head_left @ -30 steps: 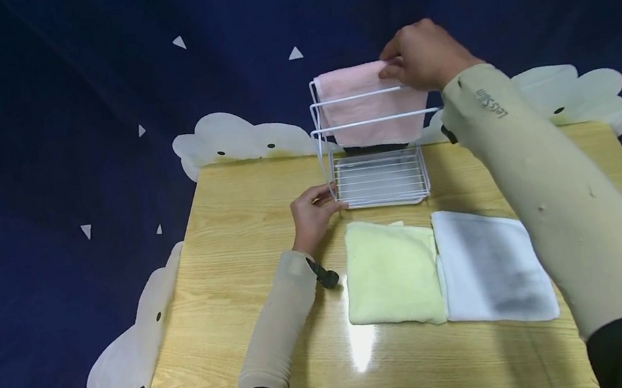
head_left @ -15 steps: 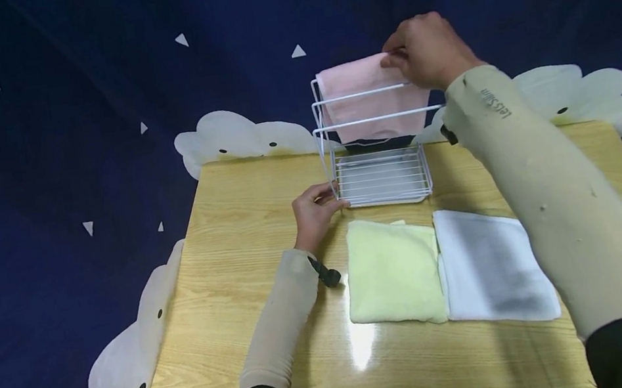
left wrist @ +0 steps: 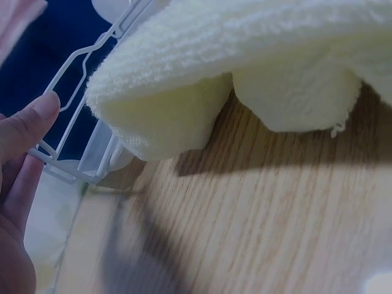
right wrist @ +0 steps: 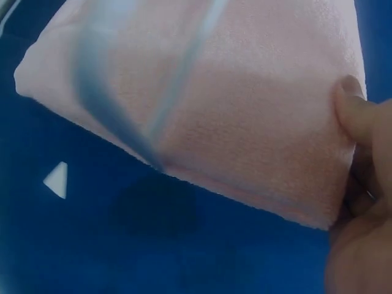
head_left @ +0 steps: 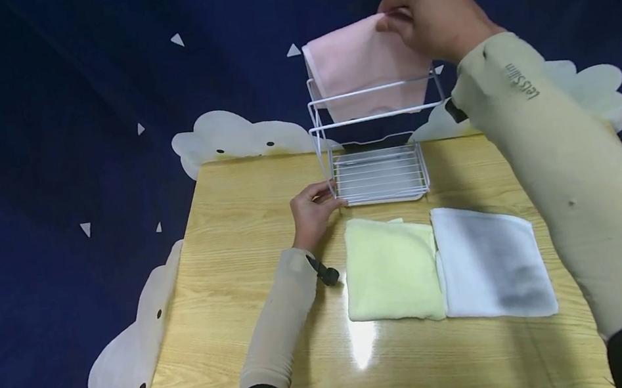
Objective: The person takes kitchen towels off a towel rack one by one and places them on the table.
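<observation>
My right hand (head_left: 435, 14) pinches the top edge of a folded pink towel (head_left: 365, 67), raised at the back bar of a white wire rack (head_left: 372, 118). In the right wrist view the thumb presses the pink towel (right wrist: 245, 122) near its edge, and blurred rack bars cross in front of it. My left hand (head_left: 311, 210) grips the rack's lower left corner at the table. The left wrist view shows that thumb and fingers round the white wire (left wrist: 67, 116). A folded yellow towel (head_left: 392, 272) and a folded white towel (head_left: 494, 264) lie side by side before the rack.
The rack's base holds a slatted tray (head_left: 380, 174) near the back edge of the wooden table (head_left: 221, 233). Behind hangs a dark blue curtain (head_left: 93, 85) with white triangles and cloud shapes (head_left: 243, 134).
My right hand has risen and drawn the pink towel upward, so its lower edge now hangs higher against the rack bars. The left hand stays at the rack's corner.
</observation>
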### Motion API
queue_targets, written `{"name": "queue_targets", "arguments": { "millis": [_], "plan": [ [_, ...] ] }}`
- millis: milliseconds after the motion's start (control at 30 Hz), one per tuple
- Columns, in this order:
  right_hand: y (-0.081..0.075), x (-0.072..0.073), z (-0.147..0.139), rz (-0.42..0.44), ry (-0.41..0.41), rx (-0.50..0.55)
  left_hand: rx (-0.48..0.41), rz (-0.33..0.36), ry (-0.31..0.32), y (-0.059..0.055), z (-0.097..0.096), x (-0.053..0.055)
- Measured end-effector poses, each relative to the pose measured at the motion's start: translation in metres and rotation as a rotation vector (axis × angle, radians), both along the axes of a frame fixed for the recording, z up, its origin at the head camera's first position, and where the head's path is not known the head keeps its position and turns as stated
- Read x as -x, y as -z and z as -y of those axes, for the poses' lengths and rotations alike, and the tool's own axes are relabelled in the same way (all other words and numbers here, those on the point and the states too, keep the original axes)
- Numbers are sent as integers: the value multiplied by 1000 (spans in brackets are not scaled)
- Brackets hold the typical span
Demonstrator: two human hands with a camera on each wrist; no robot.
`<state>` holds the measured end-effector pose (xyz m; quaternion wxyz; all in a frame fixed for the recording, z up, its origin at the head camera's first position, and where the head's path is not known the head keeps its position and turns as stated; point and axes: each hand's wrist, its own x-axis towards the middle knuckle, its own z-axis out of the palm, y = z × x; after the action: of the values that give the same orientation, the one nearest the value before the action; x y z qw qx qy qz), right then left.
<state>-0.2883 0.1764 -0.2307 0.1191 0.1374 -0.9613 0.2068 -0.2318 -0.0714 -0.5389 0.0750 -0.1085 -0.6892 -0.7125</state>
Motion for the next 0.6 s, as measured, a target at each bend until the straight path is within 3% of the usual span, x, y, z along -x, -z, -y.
{"name": "queue_targets", "arguments": {
  "millis": [600],
  "plan": [
    [-65,-27,-11,-180,58,-58,14,15,8,6,1,7]
  ]
}}
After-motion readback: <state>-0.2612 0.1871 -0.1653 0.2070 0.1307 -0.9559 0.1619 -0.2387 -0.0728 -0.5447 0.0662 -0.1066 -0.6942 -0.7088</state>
